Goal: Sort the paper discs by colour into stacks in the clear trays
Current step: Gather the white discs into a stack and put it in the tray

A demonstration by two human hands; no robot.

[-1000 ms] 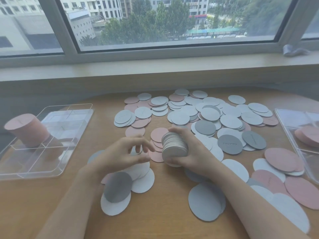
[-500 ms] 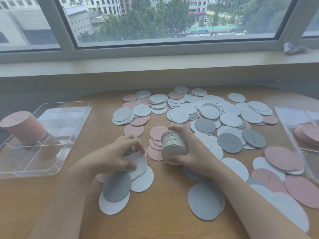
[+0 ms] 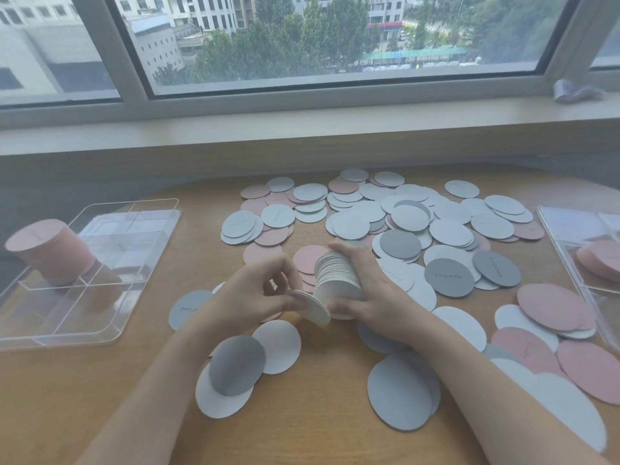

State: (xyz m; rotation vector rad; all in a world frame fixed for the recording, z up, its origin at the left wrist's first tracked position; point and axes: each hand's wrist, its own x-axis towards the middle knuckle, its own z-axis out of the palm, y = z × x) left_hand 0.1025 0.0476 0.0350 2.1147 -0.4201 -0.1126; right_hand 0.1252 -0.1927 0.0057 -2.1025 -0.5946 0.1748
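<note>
Thick stack of white discs (image 3: 337,276) lying on its side at table centre, gripped by right hand (image 3: 372,292), fingers curled round its far end. Left hand (image 3: 251,293) pinching a few white discs (image 3: 310,305) against the stack's near end. Loose pink, white, grey discs (image 3: 402,213) scattered behind. Pink stack (image 3: 50,251) in left clear tray (image 3: 100,297). Right tray (image 3: 583,250) cut off at frame edge; contents blurred, pink.
</note>
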